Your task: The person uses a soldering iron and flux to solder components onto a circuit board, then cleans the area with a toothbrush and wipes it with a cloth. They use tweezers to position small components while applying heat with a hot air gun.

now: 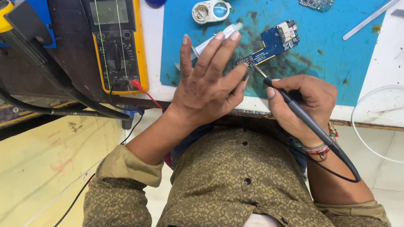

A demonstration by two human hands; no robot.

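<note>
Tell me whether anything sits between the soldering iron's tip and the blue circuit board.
Nothing visible does. The soldering iron in the right hand points its tip at the blue circuit board; the left hand rests beside it.

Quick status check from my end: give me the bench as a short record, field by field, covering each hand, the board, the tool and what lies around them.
left hand: flat, fingers spread, fingertip pressing the near end of the blue circuit board
right hand: grips the soldering iron like a pen, tip at the board's near end
surface: blue work mat on a white bench
under left hand: syringe, partly hidden
left of mat: yellow multimeter with red probe lead
far edge: more small boards, round white part
right: white cable, tweezers
</note>
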